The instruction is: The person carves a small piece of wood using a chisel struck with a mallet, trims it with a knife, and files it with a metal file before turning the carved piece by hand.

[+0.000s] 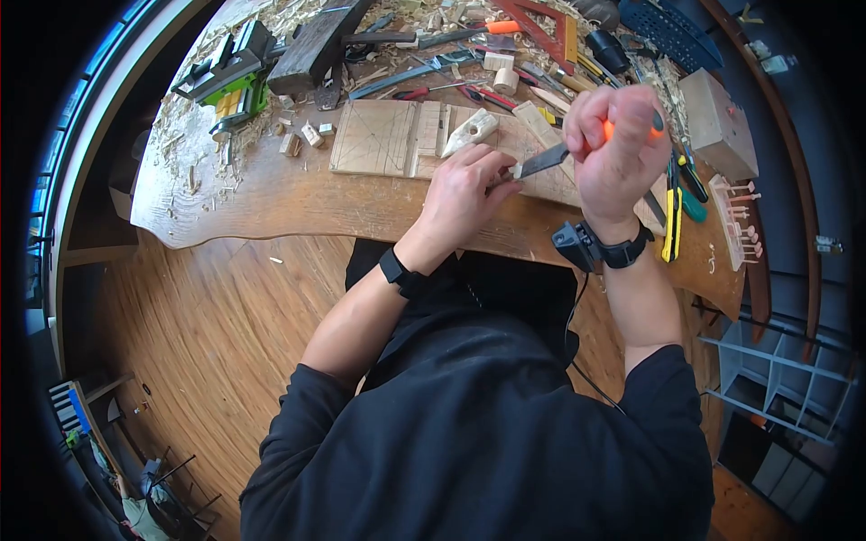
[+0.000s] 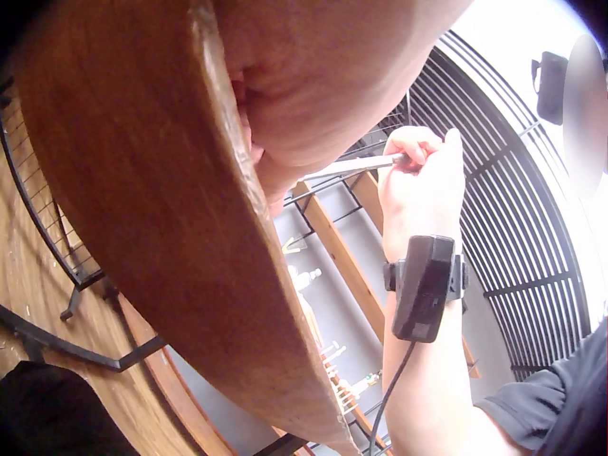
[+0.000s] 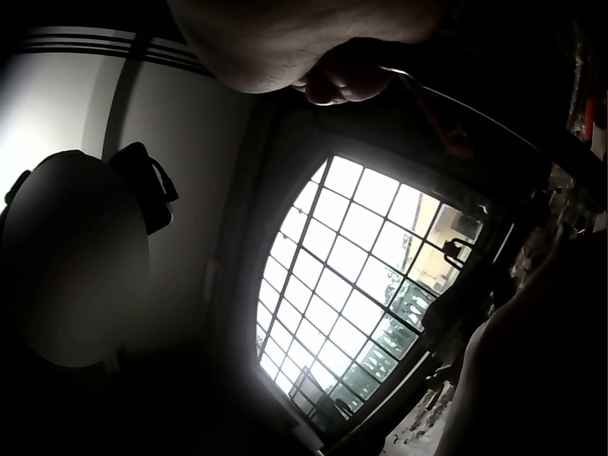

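In the head view the right hand (image 1: 622,153) grips the orange handle of a chisel (image 1: 545,161), whose blade slants down to the left. Its tip meets a small wooden piece (image 1: 512,173) pinched by the left hand (image 1: 462,194) at the bench's near edge. Just behind the left hand lies a carved pale wooden piece (image 1: 471,132) with a hole. The left wrist view shows the right hand (image 2: 424,180) raised around the tool, and the left hand (image 2: 332,85) close up. The right wrist view is dark; part of the right hand (image 3: 332,76) shows.
A marked wooden board (image 1: 373,135) lies left of the hands. Behind are shavings, an orange-handled tool (image 1: 502,28), a red triangle square (image 1: 545,32) and a green clamp (image 1: 238,95). To the right are a yellow cutter (image 1: 672,212), a wooden box (image 1: 719,124) and a pegged rack (image 1: 735,221).
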`<state>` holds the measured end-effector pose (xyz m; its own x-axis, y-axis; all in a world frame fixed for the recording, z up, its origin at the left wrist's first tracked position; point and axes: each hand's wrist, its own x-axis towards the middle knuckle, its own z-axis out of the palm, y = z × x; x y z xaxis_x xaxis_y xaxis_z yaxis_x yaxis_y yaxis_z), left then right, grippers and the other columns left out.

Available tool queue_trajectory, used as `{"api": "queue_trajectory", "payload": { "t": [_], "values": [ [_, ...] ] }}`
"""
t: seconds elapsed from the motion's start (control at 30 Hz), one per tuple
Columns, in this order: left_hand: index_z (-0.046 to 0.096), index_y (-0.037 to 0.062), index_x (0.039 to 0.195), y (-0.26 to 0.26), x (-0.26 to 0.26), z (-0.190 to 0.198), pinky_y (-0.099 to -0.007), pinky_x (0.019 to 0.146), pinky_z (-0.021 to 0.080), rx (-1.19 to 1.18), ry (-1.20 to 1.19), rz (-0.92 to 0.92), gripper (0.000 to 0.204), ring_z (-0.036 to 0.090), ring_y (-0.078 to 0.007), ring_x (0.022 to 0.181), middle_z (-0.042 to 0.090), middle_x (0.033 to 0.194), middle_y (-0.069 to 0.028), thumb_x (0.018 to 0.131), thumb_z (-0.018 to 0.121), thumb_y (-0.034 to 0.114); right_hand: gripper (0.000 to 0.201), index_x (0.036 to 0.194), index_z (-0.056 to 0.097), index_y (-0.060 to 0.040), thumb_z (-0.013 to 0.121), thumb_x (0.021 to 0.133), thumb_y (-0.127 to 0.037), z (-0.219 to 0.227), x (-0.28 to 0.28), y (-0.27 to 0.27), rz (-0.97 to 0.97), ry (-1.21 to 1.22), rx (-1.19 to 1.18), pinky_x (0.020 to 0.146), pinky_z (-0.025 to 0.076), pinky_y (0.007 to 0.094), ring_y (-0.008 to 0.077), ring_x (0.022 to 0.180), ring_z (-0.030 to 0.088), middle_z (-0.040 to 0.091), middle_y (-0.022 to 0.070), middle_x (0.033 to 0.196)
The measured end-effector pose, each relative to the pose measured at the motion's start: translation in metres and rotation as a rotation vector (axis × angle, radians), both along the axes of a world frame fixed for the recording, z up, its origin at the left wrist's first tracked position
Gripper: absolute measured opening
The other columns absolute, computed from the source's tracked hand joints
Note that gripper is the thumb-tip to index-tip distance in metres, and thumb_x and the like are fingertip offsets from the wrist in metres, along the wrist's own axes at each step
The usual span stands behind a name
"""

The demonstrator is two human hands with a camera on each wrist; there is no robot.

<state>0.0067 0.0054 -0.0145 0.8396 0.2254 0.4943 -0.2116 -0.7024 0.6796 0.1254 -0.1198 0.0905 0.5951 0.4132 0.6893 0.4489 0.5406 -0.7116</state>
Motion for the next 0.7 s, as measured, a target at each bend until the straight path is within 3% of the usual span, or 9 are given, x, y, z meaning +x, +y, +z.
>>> {"api": "queue_trajectory", "payload": {
  "t": [0.1,0.13,0.3,0.37,0.5,0.7],
  "values": [
    [0.076,0.001,0.108,-0.001,0.0,-0.001,-0.037,0.074,0.06,-0.031,0.014,0.001,0.027,0.074,-0.0252,0.081,0.071,0.092,-0.0103,0.087,0.087,0.013,0.045,0.098,0.051,-0.005,0.06,0.112,-0.047,0.003,-0.002,0.004,-0.029,0.013,-0.033,0.05,0.042,0.0244,0.0097,0.055,0.052,0.053,0.0021,0.067],
    [0.077,0.0002,0.11,-0.001,0.0,-0.001,-0.0364,0.074,0.061,-0.036,0.032,0.005,0.028,0.075,-0.0257,0.081,0.072,0.094,-0.0111,0.087,0.087,0.013,0.045,0.097,0.05,-0.0089,0.058,0.111,-0.051,0.005,-0.003,0.004,-0.048,-0.022,-0.069,0.047,0.036,0.0251,0.0141,0.058,0.055,0.05,0.0024,0.067],
    [0.077,-0.0011,0.111,0.003,0.006,0.015,-0.0387,0.075,0.059,0.019,0.09,-0.044,0.028,0.074,-0.0275,0.081,0.073,0.096,-0.0122,0.088,0.086,0.013,0.05,0.102,0.051,-0.0079,0.062,0.106,-0.056,0.001,0.001,0.001,-0.035,-0.005,-0.062,0.049,0.038,0.0248,0.0137,0.058,0.054,0.05,0.0019,0.067],
    [0.079,-0.0001,0.108,0.004,0.014,0.02,-0.0453,0.08,0.057,-0.044,0.134,-0.075,0.027,0.072,-0.0363,0.087,0.072,0.092,-0.0166,0.085,0.083,0.012,0.053,0.103,0.051,-0.0073,0.062,0.105,-0.059,-0.001,0.003,-0.002,-0.016,-0.068,-0.029,0.049,0.038,0.0249,0.0138,0.059,0.054,0.051,0.0024,0.069],
    [0.08,-0.0009,0.112,0.009,0.024,0.023,-0.0439,0.081,0.058,-0.039,0.175,-0.174,0.028,0.074,-0.0357,0.087,0.075,0.096,-0.0174,0.086,0.082,0.011,0.058,0.108,0.053,-0.0052,0.059,0.105,-0.063,-0.004,0.01,-0.009,0.155,0.014,0.028,0.051,0.041,0.0255,0.0153,0.062,0.057,0.055,0.0055,0.072],
    [0.08,-0.0002,0.112,0.013,0.027,0.033,-0.0418,0.081,0.059,-0.03,0.277,-0.187,0.027,0.075,-0.0331,0.085,0.076,0.097,-0.0162,0.087,0.083,0.012,0.058,0.11,0.053,-0.0048,0.062,0.103,-0.062,0.001,0.003,-0.008,0.061,-0.086,-0.034,0.053,0.048,0.0272,0.0163,0.066,0.064,0.062,0.0085,0.076]
  ]
}}
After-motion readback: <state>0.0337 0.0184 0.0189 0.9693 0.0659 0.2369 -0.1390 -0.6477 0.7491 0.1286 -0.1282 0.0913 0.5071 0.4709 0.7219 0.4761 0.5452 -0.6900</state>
